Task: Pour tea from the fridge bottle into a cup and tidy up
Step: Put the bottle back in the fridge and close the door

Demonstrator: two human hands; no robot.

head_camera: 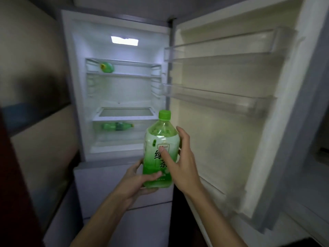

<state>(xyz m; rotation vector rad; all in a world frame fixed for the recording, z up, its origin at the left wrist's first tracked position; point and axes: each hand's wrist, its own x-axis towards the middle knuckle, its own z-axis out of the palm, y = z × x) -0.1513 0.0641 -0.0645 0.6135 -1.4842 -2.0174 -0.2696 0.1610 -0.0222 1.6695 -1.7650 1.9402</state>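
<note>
A large green tea bottle [156,139] with a green cap and a white-green label stands upright in front of the open fridge [117,90]. My left hand [137,180] cups its base from below and the left. My right hand [181,157] wraps the label from the right, thumb across the front. The cap is on. No cup is in view.
The fridge door [231,104] stands wide open to the right with bare clear shelves. Two other green bottles lie inside: one on the upper shelf [106,67], one in the lower drawer [116,126]. A wall and counter edge close in on the left.
</note>
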